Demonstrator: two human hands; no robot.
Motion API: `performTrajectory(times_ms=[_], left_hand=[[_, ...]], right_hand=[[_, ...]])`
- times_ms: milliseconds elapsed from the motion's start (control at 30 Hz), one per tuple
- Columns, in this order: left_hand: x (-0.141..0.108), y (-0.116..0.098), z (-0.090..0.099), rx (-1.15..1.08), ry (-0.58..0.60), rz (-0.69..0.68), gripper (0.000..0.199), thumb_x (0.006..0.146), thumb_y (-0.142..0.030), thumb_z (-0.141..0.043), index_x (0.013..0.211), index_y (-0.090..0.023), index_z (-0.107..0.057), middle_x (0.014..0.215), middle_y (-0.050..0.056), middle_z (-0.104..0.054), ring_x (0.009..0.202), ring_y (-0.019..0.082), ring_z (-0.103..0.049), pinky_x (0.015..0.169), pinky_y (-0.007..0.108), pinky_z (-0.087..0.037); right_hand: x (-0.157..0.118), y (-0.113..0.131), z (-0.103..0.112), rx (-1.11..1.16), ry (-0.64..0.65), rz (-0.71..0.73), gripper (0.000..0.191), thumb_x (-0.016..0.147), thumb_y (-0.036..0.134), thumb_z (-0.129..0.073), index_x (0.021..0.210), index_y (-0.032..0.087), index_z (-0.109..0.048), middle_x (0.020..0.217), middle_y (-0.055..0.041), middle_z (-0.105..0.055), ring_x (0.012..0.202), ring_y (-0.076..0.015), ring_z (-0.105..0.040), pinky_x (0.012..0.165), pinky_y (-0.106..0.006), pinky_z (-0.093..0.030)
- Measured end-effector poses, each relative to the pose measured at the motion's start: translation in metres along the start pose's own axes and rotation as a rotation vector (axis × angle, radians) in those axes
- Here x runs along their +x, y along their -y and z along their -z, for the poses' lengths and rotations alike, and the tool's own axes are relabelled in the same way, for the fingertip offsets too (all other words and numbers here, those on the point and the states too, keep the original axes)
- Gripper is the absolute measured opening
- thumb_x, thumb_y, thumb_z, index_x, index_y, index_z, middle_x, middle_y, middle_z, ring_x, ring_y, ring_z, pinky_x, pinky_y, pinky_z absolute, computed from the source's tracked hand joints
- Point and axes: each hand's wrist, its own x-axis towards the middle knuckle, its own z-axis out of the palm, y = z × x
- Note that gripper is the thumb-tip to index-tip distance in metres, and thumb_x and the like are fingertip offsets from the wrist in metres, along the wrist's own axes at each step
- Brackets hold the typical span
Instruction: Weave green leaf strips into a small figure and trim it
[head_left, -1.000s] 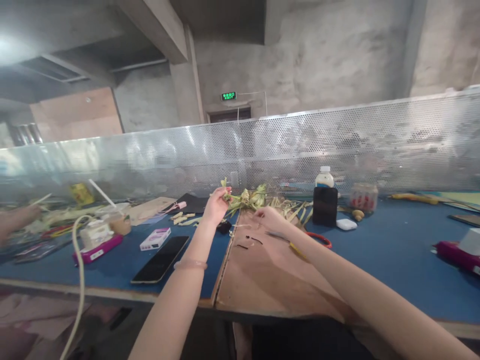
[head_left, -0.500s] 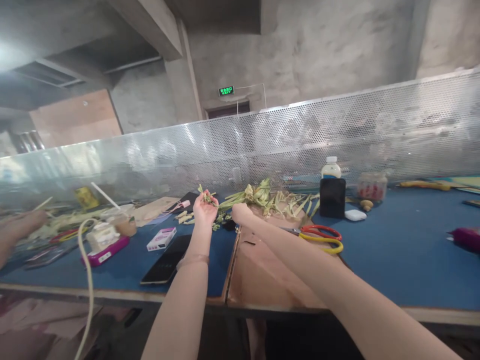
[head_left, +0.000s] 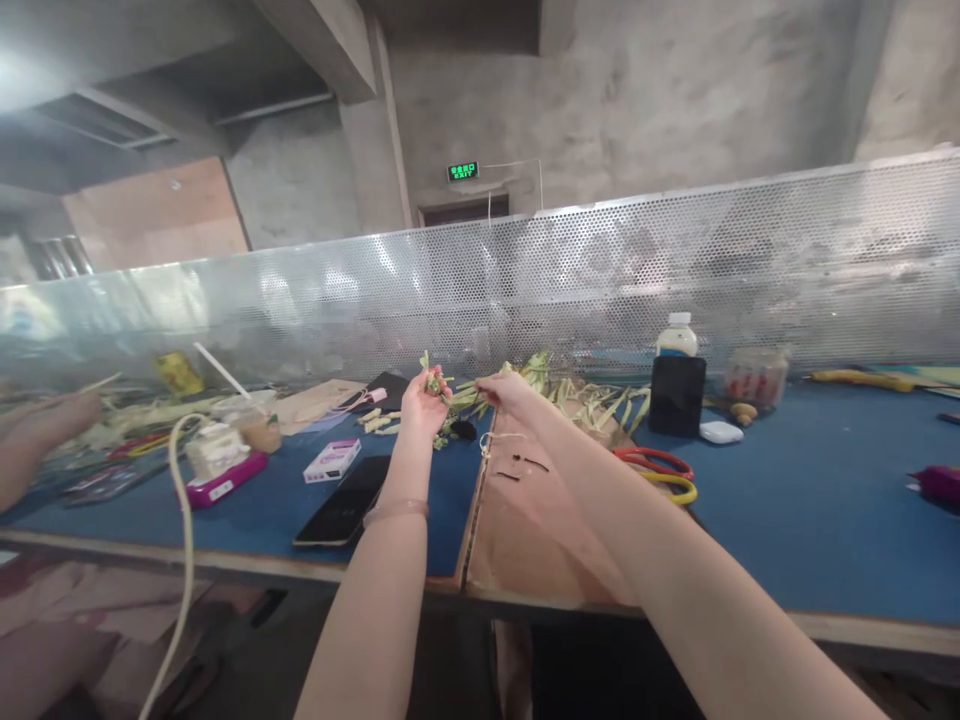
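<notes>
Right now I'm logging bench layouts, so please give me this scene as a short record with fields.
left hand: holds a small green bunch
right hand: at pale green stems, grip unclear
centre: brown board with dark scraps on it
left side: dark phone beside a white-and-purple box
right side: red-and-yellow-handled scissors
back right: white-capped bottle behind a black slab

Near left: flat black smartphone (head_left: 341, 505); just beyond, small white-and-purple cardboard box (head_left: 331, 461). Farther left: purple-and-white soft pack (head_left: 227, 482), clear plastic cup (head_left: 262, 430) with brown contents, white straw (head_left: 223, 372), tilted yellow container (head_left: 178, 373) farther off. Right: upright black rectangular panel (head_left: 677, 398) in front of white-capped bottle (head_left: 677, 338); rounded white case (head_left: 721, 432) beside; clear red-marked jar (head_left: 757, 376) farther right. Far: perforated silver metal screen (head_left: 585, 270), green exit sign (head_left: 463, 171) above.
</notes>
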Motion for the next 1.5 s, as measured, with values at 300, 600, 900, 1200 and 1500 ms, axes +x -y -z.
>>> performTrajectory(times_ms=[300,600,900,1200,1500], left_hand=[[-0.009,0.014,-0.009,0.382,0.134,0.225,0.002,0.069,-0.013,-0.057,0.070,-0.012,-0.058,0.076,0.005,-0.064,0.058,0.009,-0.056,0.048,0.018,-0.042],[-0.015,0.019,-0.020,0.457,0.244,0.078,0.007,0.067,-0.007,-0.056,0.068,-0.012,-0.061,0.069,0.002,-0.062,0.063,0.008,-0.058,0.057,0.017,-0.046],[-0.010,0.010,-0.015,0.212,0.128,0.069,0.009,0.070,-0.006,-0.052,0.074,-0.009,-0.059,0.072,0.007,-0.063,0.062,0.009,-0.060,0.054,0.016,-0.049],[-0.012,0.003,-0.007,0.013,0.115,0.135,0.011,0.076,-0.008,-0.048,0.082,-0.008,-0.057,0.071,0.006,-0.061,0.063,0.009,-0.059,0.056,0.017,-0.050],[-0.009,0.002,-0.002,-0.001,0.134,0.172,0.012,0.075,-0.008,-0.048,0.083,-0.008,-0.057,0.071,0.006,-0.060,0.062,0.008,-0.058,0.052,0.016,-0.047]], right_hand=[[-0.009,0.032,0.012,0.218,-0.005,0.072,0.009,0.074,0.020,-0.058,0.072,0.012,-0.063,0.052,0.0040,-0.051,0.045,-0.0039,-0.045,0.045,-0.015,-0.038],[-0.017,0.065,0.025,-0.132,0.090,0.055,0.020,0.081,0.029,-0.050,0.087,0.014,-0.062,0.082,-0.0046,-0.064,0.059,-0.0064,-0.055,0.044,-0.014,-0.037],[-0.095,0.041,0.145,-0.992,0.494,-0.383,0.030,0.049,0.037,-0.073,0.046,0.011,-0.057,0.039,0.0009,-0.049,0.041,-0.0117,-0.048,0.043,-0.022,-0.035],[-0.145,0.023,0.190,-1.317,0.535,-0.211,0.018,0.056,0.031,-0.063,0.052,0.018,-0.051,0.050,0.0021,-0.049,0.046,-0.0102,-0.045,0.045,-0.023,-0.028],[-0.128,0.056,0.128,-0.602,0.145,-0.148,0.013,0.060,0.024,-0.060,0.061,0.019,-0.048,0.053,0.0010,-0.053,0.049,-0.0119,-0.050,0.044,-0.022,-0.035]])
